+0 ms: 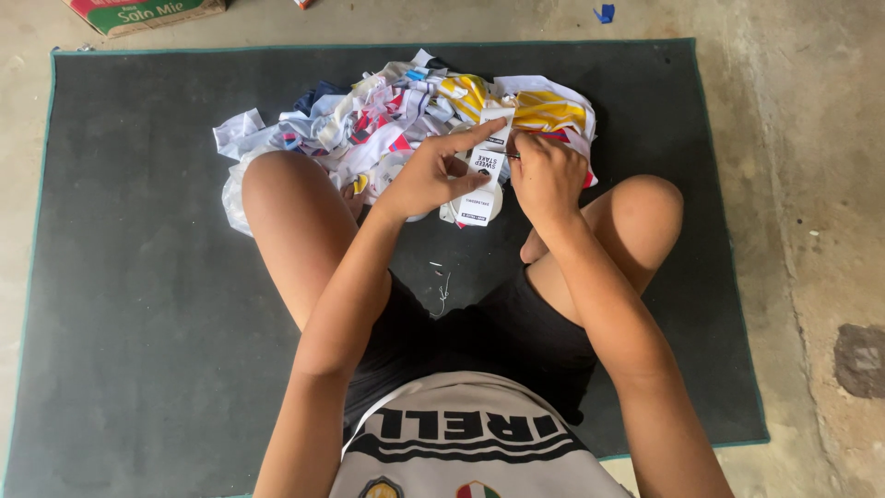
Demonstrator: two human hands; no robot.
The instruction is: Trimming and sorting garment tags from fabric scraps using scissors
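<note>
I sit cross-legged on a dark mat (138, 277). My left hand (429, 173) holds a narrow white printed paper strip (484, 175) upright, its index finger stretched along the strip's top edge. My right hand (546, 175) is closed on the strip's right edge, where a small dark thin tool shows between the fingers; I cannot tell what it is. Behind both hands lies a heap of cut paper wrappers (387, 120) in white, yellow, red and blue, spread between my knees.
A cardboard box (147, 13) with a red and green print stands at the top left, off the mat. A small blue scrap (604, 13) lies on the concrete floor (811, 184) at the top right. A few tiny white scraps (442, 286) lie on the mat near my shorts.
</note>
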